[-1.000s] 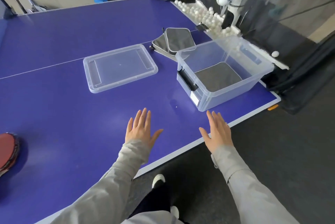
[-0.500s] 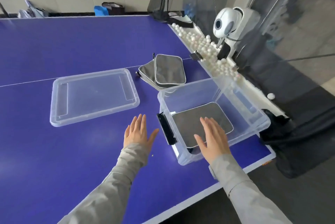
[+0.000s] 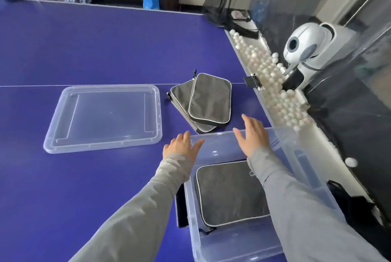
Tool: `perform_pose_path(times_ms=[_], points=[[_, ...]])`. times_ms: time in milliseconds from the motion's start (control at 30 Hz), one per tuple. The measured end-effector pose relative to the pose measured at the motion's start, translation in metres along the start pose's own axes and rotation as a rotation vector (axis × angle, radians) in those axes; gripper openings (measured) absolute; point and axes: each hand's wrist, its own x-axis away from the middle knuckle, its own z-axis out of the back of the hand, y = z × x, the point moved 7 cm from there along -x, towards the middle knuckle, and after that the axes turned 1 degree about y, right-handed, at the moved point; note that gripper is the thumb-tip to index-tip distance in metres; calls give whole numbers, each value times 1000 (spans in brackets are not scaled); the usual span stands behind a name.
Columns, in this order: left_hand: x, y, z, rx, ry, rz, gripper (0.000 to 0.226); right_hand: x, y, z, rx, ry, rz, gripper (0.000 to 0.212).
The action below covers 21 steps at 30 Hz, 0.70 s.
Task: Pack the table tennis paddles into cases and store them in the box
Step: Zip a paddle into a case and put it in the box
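Both reached forward: left grip [image 3: 183, 149] and right grip [image 3: 252, 134], flat and empty, hover at the box [image 3: 300, 155] rim, right edge of the surface [image 3: 105, 49].

Storage box [image 3: 296, 151]: clear plastic, open, upright near the tabletop's [image 3: 105, 49] right edge.
Inner case [image 3: 228, 194]: grey with white piping, flat on the box floor.
Upper case [image 3: 209, 98], lower case [image 3: 179, 96]: the same make, stacked askew on the tabletop just beyond the box.
Lid [image 3: 103, 117]: clear, lying flat to the left of the stacked cases.
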Motion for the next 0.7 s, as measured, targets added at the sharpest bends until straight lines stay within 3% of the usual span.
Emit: perform_pose_path(times_ms=[267,533,700], points=[[-10,-4,-8,55,108,278,56,-131,20,-46,99,-227,-86,54],[-11,-7,-7,-20,156,325,47,-189,46,-130,-206,-356,-479,74],[-12,-7,-9,-14,164,327,48,-195,42,-151,-392,-281,-522,70]])
